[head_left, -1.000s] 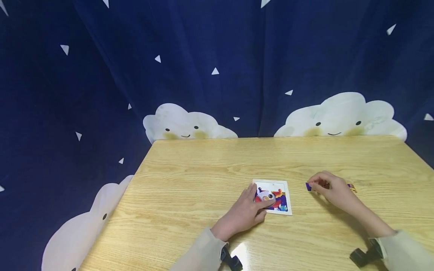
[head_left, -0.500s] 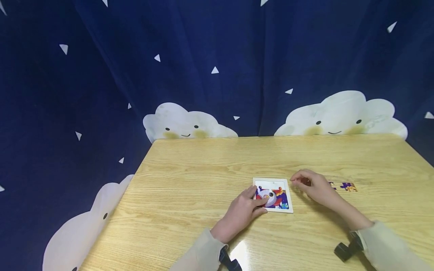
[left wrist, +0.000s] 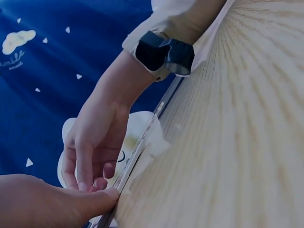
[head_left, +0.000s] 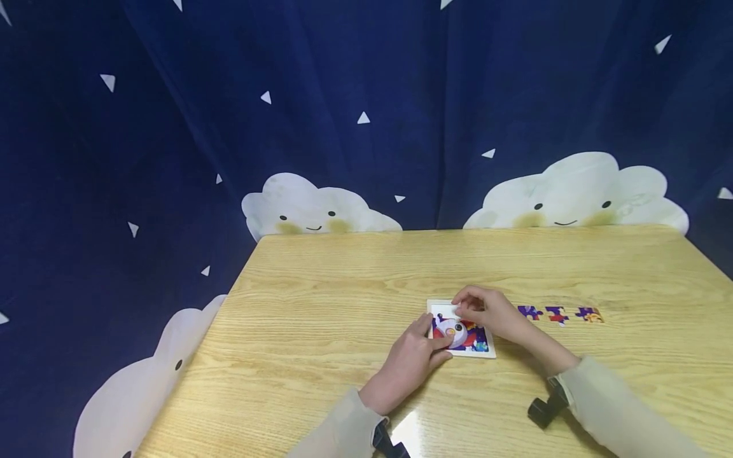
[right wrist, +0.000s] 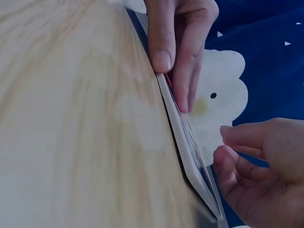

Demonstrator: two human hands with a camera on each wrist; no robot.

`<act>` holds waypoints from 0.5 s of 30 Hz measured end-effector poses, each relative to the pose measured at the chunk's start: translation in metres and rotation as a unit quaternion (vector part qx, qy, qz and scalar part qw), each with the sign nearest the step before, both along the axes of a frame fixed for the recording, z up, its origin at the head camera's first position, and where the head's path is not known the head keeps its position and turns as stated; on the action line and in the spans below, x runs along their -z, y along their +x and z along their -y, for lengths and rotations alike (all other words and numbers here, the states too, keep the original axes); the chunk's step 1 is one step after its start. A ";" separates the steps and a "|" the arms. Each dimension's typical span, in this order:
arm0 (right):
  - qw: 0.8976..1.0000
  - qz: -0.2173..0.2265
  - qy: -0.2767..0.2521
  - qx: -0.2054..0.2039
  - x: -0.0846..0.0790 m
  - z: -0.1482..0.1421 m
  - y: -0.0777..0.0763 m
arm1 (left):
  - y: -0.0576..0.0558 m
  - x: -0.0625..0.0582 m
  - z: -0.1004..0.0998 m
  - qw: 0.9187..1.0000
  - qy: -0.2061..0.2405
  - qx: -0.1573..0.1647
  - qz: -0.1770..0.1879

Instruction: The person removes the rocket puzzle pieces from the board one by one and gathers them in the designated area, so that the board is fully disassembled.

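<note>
White-framed jigsaw tray (head_left: pixel 474 355) lies on the wooden table (head_left: pixel 321 299) under the left hand (head_left: pixel 409 359), fingers extended over its left side. Above its far part, the right hand (head_left: pixel 492 313) curls, thumb and fingertips nearly meeting; whether they pinch anything, I cannot tell. Careless pressing could unseat fitted pieces (head_left: pixel 462 336); a backward sweep could scatter 3 loose pieces (head_left: pixel 555 313).

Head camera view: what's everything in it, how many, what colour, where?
puzzle board: 1, white-framed, multicoloured, on the table
loose puzzle pieces: 3, purple, red, orange, right of the board
table: 1, light wood, foreground
backdrop: 1, dark blue, behind and left of table
cloud pictures: 3, white, on backdrop
triangles: several, white, on backdrop
wrist devices: 2, black, at cuffs
sleeves: 2, pale beige, forearms
left hand: 1, bare, on the puzzle board
right hand: 1, bare, at board's top; grip unclear
</note>
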State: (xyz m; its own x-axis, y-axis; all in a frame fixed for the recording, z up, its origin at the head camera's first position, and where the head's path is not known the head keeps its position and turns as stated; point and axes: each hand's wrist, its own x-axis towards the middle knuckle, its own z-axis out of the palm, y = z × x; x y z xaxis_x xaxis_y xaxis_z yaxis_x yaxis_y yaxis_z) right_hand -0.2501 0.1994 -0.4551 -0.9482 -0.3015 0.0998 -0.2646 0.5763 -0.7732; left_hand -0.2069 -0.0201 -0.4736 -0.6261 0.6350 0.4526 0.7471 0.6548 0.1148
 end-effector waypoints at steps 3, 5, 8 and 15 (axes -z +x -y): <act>1.000 0.013 -0.004 -0.012 0.002 0.004 -0.002 | 0.000 0.001 -0.001 1.000 -0.007 -0.009 -0.008; 1.000 0.024 -0.006 -0.017 0.003 0.006 -0.002 | 0.000 0.002 -0.001 1.000 -0.008 -0.013 -0.014; 0.999 0.032 -0.003 -0.022 0.004 0.008 -0.003 | 0.000 0.002 -0.001 1.000 -0.008 -0.012 -0.016; 0.999 0.008 0.028 -0.036 0.003 0.013 -0.004 | 0.000 0.001 0.000 1.000 -0.010 -0.013 -0.006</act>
